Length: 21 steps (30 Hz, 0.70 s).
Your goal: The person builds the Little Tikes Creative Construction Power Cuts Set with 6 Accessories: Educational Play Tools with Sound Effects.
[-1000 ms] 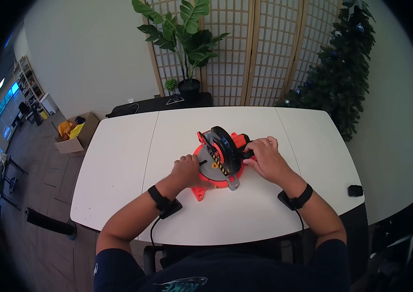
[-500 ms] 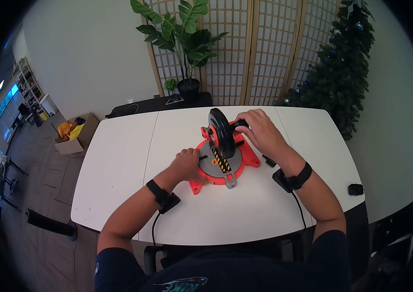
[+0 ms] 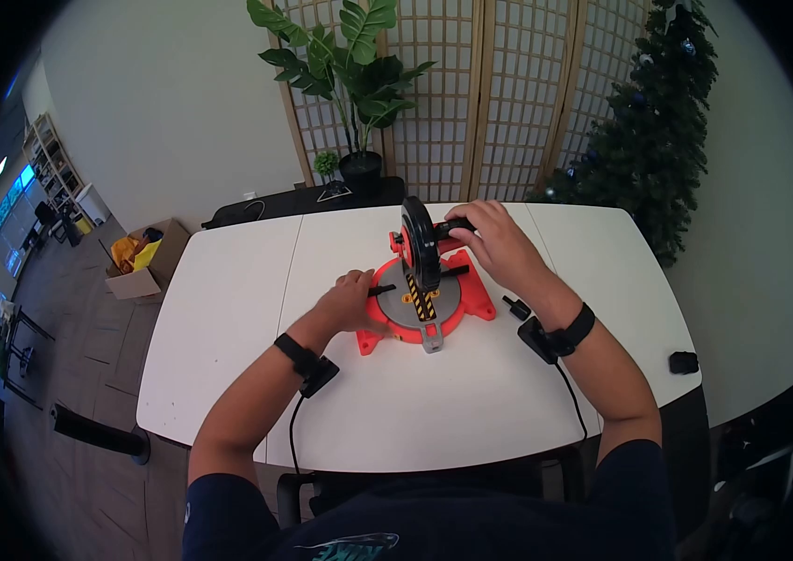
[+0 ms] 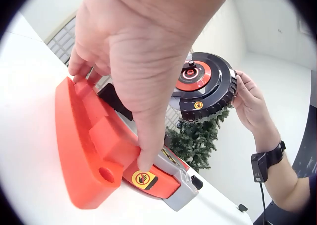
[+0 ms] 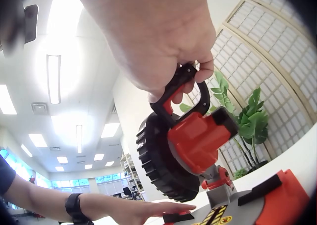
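A red, grey and black toy miter saw (image 3: 448, 297) stands on the white table, its round grey turntable marked by a yellow-and-black striped strip. The black saw head (image 3: 421, 245) is tilted up above the turntable. My right hand (image 3: 499, 245) grips the black loop handle (image 5: 202, 100) of the head, fingers curled through it in the right wrist view. At the base's left side, my left hand (image 3: 345, 304) holds the red base (image 4: 81, 150). Its thumb (image 4: 147, 148) presses the front near a yellow warning sticker (image 4: 143, 179), while its fingers reach over the far side.
A small black piece (image 3: 516, 307) lies right of the saw base, and another black object (image 3: 683, 363) sits at the table's right edge. Behind the table stand a potted plant (image 3: 360, 168), a lattice screen (image 3: 508, 112) and a decorated tree (image 3: 630, 150).
My right hand has raised the saw head by its handle, swinging it up and back from the lowered position. The base has shifted slightly away and turned a little, with my left hand still on it.
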{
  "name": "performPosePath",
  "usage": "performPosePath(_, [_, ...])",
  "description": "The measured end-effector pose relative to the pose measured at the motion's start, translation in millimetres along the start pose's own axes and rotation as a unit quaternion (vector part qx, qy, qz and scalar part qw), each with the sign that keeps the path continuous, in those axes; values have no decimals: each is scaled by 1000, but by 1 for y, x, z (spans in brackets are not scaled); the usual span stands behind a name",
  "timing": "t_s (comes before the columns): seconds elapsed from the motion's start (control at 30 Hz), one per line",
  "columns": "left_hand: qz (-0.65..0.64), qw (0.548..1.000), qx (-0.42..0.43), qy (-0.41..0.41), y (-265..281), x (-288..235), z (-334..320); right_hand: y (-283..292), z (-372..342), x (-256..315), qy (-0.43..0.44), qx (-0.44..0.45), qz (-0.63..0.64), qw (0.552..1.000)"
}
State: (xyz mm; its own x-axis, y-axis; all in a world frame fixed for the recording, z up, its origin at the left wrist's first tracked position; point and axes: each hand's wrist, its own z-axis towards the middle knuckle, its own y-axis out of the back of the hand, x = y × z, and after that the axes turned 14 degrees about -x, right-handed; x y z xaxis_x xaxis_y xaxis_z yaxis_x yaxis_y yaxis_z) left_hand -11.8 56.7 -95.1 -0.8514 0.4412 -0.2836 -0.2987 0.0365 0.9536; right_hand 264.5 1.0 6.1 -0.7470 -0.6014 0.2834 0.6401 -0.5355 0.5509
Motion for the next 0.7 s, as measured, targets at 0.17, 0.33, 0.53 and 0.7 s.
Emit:
performPosePath(0.17, [-17, 999, 11, 32, 0, 6, 1, 4, -2, -3, -11, 18, 15, 1000])
performPosePath(0.33, [12, 999, 21, -37, -1, 17, -3, 17, -12, -11, -27, 37, 48, 998])
performPosePath(0.53, [9, 999, 3, -32, -1, 21, -2, 7, -55, -74, -211, -40, 164, 963])
performPosePath(0.7, [-7, 998, -26, -52, 1, 22, -4, 16, -78, -87, -317, 153, -10, 936])
